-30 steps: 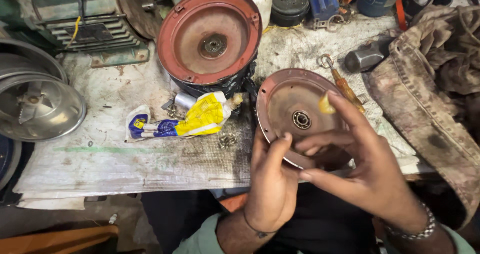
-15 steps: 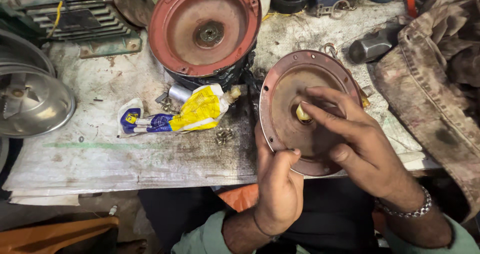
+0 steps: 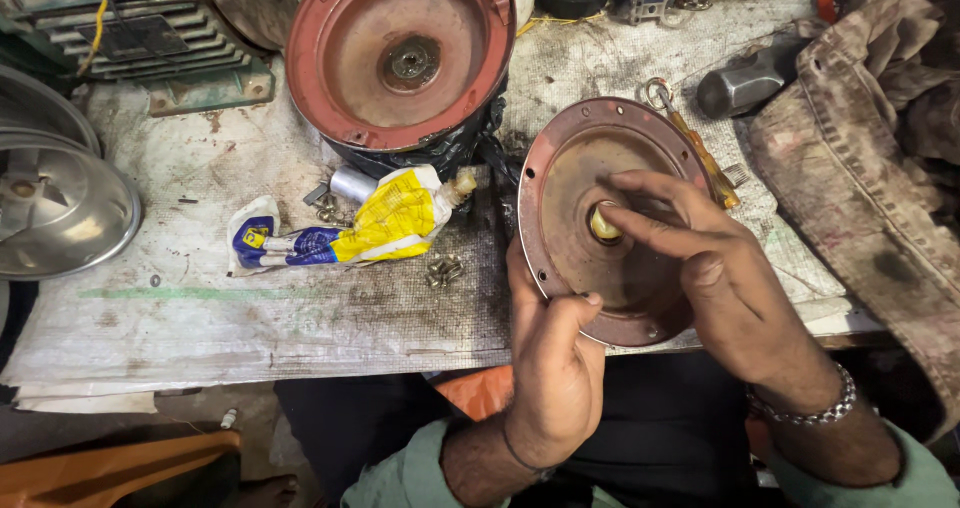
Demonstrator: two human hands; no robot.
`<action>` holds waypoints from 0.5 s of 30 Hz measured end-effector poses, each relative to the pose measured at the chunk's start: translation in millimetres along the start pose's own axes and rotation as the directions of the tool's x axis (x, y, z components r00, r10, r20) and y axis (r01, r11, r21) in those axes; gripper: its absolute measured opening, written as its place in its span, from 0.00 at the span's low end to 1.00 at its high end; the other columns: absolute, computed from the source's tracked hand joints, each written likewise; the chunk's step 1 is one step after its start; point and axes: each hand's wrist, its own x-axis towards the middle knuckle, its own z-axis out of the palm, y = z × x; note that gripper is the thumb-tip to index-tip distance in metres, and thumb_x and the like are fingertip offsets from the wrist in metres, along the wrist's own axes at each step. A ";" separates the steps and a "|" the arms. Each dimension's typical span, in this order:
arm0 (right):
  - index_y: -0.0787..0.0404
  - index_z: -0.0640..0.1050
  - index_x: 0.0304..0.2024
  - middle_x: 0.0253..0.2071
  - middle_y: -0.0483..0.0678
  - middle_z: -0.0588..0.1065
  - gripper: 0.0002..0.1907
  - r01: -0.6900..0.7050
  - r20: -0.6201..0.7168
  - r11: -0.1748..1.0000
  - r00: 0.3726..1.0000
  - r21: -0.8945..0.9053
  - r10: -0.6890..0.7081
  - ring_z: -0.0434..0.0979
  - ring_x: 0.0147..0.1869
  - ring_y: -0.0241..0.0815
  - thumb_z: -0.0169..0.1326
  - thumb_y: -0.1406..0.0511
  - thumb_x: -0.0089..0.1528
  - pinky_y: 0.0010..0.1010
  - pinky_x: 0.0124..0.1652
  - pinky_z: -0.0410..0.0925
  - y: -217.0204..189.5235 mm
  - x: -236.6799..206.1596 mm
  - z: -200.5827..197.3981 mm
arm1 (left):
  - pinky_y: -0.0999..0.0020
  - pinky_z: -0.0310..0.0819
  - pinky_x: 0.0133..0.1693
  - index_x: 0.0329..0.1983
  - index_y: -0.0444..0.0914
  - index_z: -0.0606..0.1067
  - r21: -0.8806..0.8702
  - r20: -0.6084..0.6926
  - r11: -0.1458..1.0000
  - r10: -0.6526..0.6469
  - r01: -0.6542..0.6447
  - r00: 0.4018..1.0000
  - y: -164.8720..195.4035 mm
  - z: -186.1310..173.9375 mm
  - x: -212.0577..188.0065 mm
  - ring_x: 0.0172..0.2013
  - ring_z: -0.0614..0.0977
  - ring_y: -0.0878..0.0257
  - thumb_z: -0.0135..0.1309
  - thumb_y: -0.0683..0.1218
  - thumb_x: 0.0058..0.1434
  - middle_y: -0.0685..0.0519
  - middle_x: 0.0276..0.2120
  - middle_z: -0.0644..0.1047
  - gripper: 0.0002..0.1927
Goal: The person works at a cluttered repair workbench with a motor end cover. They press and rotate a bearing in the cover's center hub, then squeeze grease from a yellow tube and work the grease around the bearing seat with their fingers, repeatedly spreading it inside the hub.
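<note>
Two hands work on a round rust-red metal cover held at the front edge of the desk, its hollow side facing up. The left hand grips the cover's near rim, thumb hooked over the edge and fingers curled beneath it. The right hand lies across the cover's right half, with its fingers pressed together and their tips touching a small yellowish part seated in the centre hole. A second, larger red cover sits on a dark body near the back edge. Between the two covers lies a crumpled yellow-and-blue tube, with small screws just beside it. A screwdriver lies near the held cover's right rim. A shiny metal bowl rests at the left edge, and a dirty cloth drapes over the right edge.
</note>
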 end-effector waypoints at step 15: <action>0.61 0.74 0.65 0.73 0.61 0.64 0.40 0.019 0.051 0.992 0.999 -0.123 -0.013 0.62 0.79 0.60 0.30 0.39 0.72 0.47 0.72 0.57 1.2 -2.2 4.1 | 0.57 0.60 0.68 0.75 0.36 0.53 -0.013 -0.042 1.000 0.005 -0.006 0.999 -1.9 -1.8 0.2 0.66 0.67 0.55 0.38 0.35 0.58 0.44 0.67 0.65 0.38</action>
